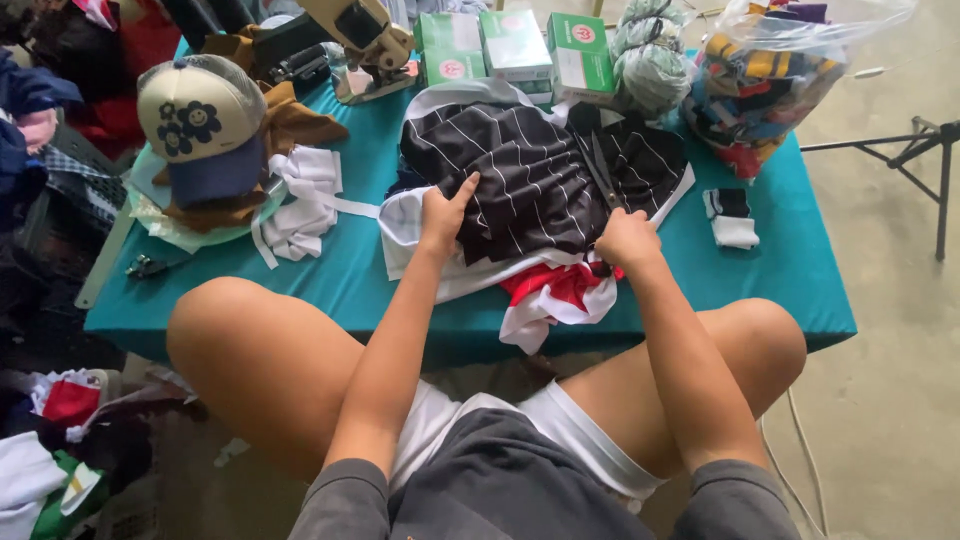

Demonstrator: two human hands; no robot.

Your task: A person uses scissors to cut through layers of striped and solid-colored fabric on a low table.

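Your grey sleeves and dark shorts fill the bottom edge, with both bare knees (250,350) spread wide against the near side of the teal table (350,280). Your forearms run up between them to the pile of cloth at the table's middle.

Your left hand (442,215) rests on the black garment (530,180), fingers curled down into the cloth and thumb raised, pinching a fold at its near left edge. Your right hand (625,240) is closed in a loose fist on the garment's near right edge, gripping the handles of dark scissors (603,175) whose blades lie up across the cloth, pointing away from you.

The garment is black with thin white pinstripes, rumpled into a mound, with a white border showing along its left and far sides. Under it lies white cloth, and a red and white piece (555,290) hangs over the near edge of the table just below your right hand.

To the left, well apart, a heap of white strips (305,200) lies beside a cream cap (200,120) with dark flower prints and a blue peak, set on brown fabric. To the right, a small black and white folded piece (732,217) lies alone on the teal.

At the far edge stand green and white boxes (515,45), a tan tool (365,40), grey-green bundles (650,60) and a clear bag (770,70) stuffed with coloured cloth.
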